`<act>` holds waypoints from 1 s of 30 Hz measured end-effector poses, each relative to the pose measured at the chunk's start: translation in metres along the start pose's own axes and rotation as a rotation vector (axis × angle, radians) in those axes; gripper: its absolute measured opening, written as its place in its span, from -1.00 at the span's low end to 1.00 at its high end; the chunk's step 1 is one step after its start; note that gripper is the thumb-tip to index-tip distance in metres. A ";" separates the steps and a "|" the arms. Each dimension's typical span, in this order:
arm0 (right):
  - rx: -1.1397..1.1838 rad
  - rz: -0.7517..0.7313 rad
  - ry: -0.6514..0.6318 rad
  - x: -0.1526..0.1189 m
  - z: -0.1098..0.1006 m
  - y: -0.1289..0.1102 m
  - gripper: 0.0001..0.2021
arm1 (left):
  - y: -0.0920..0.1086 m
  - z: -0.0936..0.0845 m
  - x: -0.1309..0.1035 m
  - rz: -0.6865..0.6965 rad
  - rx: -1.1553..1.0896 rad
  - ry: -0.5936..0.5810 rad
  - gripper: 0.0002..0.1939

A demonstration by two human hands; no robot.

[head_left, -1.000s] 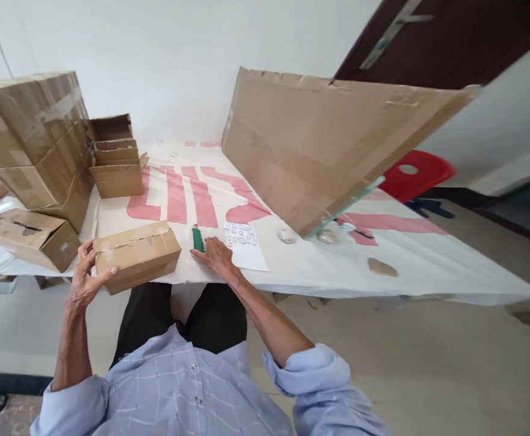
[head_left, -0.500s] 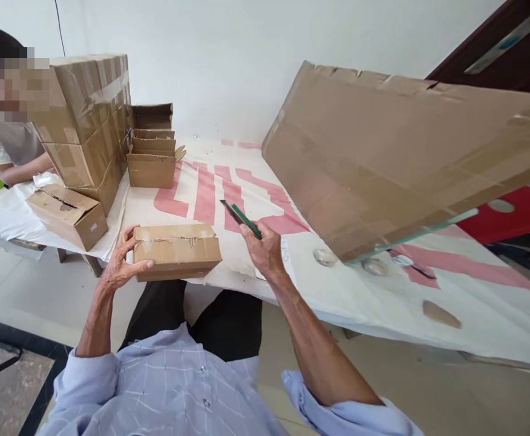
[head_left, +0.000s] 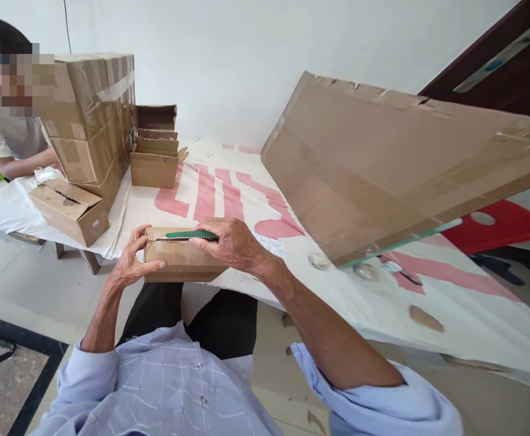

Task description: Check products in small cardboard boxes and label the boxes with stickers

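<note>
A small brown cardboard box (head_left: 186, 266) lies at the table's front edge, right before me. My left hand (head_left: 134, 260) grips its left end, thumb along the near side and fingers at the far side. In my right hand (head_left: 231, 242) is a green utility knife (head_left: 187, 234), held almost level over the box. Its blade points left and lies along the seam on the top, near the left end. My right hand covers the right part of the box top. Whether the blade is inside the seam I cannot tell.
Another small box (head_left: 69, 209) stands at the left, before a stack of taped cartons (head_left: 92, 115). Behind are open boxes (head_left: 155, 166). A large cardboard sheet (head_left: 383, 163) leans at the right, near clear round objects (head_left: 319, 261). A person (head_left: 15, 136) sits at far left.
My right hand has moved left and down, bringing the knife from above the table onto the box's top seam. My left hand still holds the box's left end.
</note>
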State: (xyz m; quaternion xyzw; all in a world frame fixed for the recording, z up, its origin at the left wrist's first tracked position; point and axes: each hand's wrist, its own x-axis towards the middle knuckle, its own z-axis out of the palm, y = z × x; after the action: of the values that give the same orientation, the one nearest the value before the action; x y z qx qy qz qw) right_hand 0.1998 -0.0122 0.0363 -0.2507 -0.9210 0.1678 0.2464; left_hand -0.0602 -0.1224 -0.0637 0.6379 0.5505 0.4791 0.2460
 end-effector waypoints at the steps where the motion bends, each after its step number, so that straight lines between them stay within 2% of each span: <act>1: -0.020 -0.006 -0.008 0.001 0.000 0.000 -0.81 | 0.000 0.000 0.000 0.002 0.000 0.003 -0.36; 15: -0.215 -0.076 -0.084 0.017 0.002 0.004 -0.81 | -0.001 0.001 0.001 0.002 0.012 -0.009 -0.33; 22: -0.284 -0.044 -0.112 0.020 0.004 0.011 -0.82 | 0.003 0.000 0.002 0.002 0.010 -0.018 -0.32; 26: -0.313 -0.046 -0.162 0.014 -0.007 0.013 -0.81 | -0.001 -0.002 -0.001 -0.008 0.004 -0.011 -0.22; 28: -0.258 -0.049 -0.098 0.006 -0.020 0.020 -0.77 | -0.004 -0.003 -0.003 -0.011 0.002 -0.011 -0.14; 30: -0.182 -0.014 0.041 -0.006 -0.031 0.036 -0.73 | -0.005 -0.003 -0.004 -0.013 -0.002 -0.012 -0.04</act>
State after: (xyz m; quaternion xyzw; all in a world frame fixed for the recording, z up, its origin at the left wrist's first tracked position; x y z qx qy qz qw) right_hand 0.2344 0.0197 0.0438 -0.2691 -0.9289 0.0767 0.2426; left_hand -0.0649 -0.1255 -0.0675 0.6368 0.5529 0.4742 0.2530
